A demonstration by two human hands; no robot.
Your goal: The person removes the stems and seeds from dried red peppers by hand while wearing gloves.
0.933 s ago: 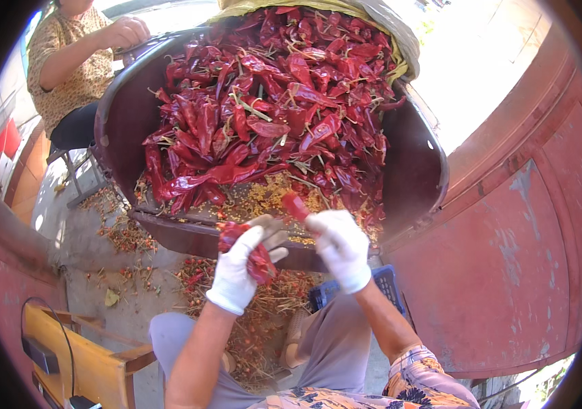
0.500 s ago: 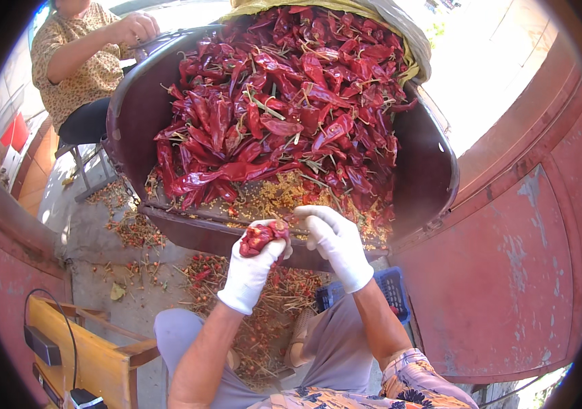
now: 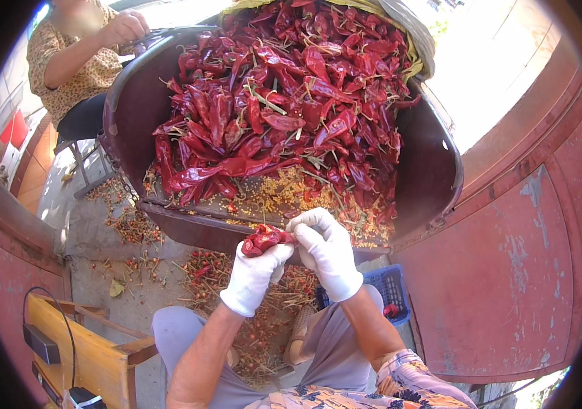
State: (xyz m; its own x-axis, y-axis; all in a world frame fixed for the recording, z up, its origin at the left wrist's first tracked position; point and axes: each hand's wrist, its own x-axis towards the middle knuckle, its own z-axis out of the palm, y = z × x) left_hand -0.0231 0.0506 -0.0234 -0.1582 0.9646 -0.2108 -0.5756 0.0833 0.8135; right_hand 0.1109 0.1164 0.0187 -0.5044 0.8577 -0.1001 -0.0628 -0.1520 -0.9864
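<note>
My left hand (image 3: pixel 255 273), in a white glove, is closed around a small bunch of red chili peppers (image 3: pixel 263 240) whose crumpled ends stick out above the thumb. At the bunch's right end, the thumb and fingers of my gloved right hand (image 3: pixel 325 253) come together in a pinch; the tips hide the part they grip. Both hands are just above the near edge of a dark red metal cart bed (image 3: pixel 188 228). In it lies a big heap of dried red chili peppers (image 3: pixel 263 129), with yellow seeds (image 3: pixel 284 194) spilled along the front.
A blue plastic crate (image 3: pixel 390 290) stands beside my right knee. Broken stems and bits (image 3: pixel 280 293) litter the ground below. At the lower left is a wooden stool (image 3: pixel 93 341); at the upper left, another person (image 3: pixel 72 68) sits by the cart. A red metal panel (image 3: pixel 488 273) fills the right side.
My right hand has moved left and down to the bunch, its thumb and fingers now closing at the right end. My left hand still holds the peppers, slightly shifted.
</note>
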